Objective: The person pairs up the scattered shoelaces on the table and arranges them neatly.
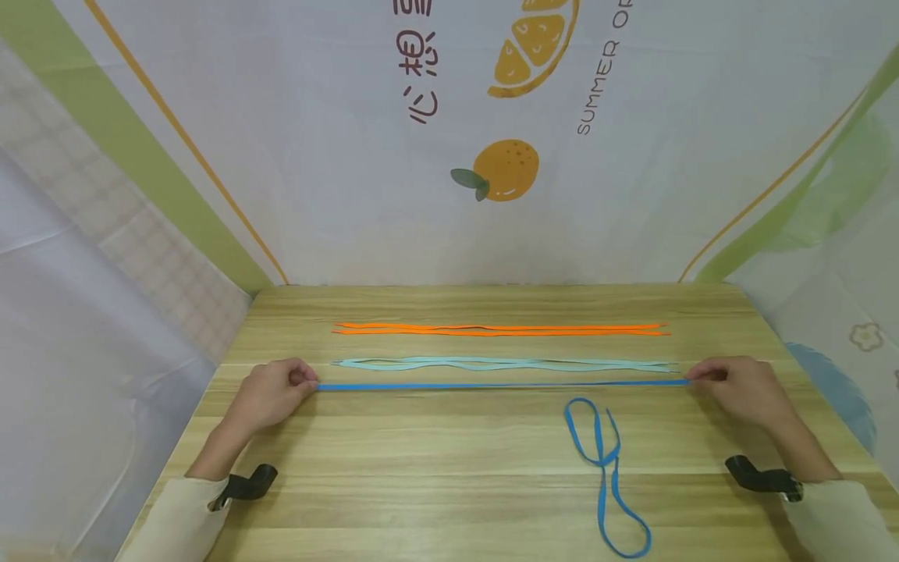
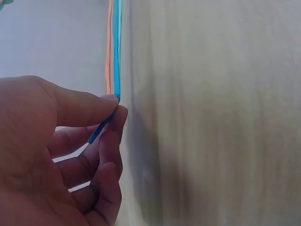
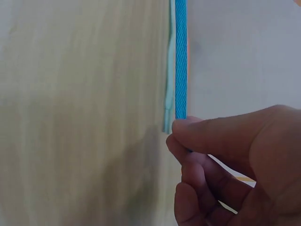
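Observation:
A flat blue shoelace [image 1: 492, 385] is stretched straight between both hands, side to side above the table. My left hand [image 1: 277, 394] pinches one end between thumb and forefinger; in the left wrist view the tip of the blue shoelace [image 2: 97, 133] pokes out below the thumb. At the other end my right hand [image 1: 747, 390] pinches the lace the same way, and its tip is hidden behind the fingers. Nearer the front right, a second blue shoelace [image 1: 602, 464] lies loosely looped on the wood.
Just beyond the stretched lace, pale mint shoelaces [image 1: 506, 363] lie lengthwise across the wooden table [image 1: 351, 484]. Farther back are orange shoelaces [image 1: 492, 329], laid parallel. A white printed cloth [image 1: 365, 195] hangs at the table's back edge.

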The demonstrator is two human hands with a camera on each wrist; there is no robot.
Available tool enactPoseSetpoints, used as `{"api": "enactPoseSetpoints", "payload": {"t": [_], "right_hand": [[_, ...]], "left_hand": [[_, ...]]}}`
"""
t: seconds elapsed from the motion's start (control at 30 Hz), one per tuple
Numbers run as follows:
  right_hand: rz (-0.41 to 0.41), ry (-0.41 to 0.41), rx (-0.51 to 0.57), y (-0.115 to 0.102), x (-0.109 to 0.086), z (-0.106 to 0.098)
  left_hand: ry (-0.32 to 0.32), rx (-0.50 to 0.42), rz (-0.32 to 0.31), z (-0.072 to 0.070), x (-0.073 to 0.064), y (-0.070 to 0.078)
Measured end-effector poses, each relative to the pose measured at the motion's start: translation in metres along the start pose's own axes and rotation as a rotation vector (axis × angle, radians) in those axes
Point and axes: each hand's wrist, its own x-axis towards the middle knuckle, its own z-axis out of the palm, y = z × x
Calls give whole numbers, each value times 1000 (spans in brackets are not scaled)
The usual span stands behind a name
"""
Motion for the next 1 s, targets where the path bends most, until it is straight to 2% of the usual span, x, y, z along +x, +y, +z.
{"api": "enactPoseSetpoints", "payload": {"t": [0.13,0.3,0.7,1.0], "right_hand": [[40,-46,16,0,0,1],[51,-68,12,2,-2,2],[39,-122,12,5,-15,2],[41,-178,16,5,-21,-1]], "left_hand": [[-18,1,-42,0,-1,0],[-32,11,-61,0,-3,-2],[-54,13,-64,-1,-17,-3],[-67,17,-57,-3,-21,-5]]}}
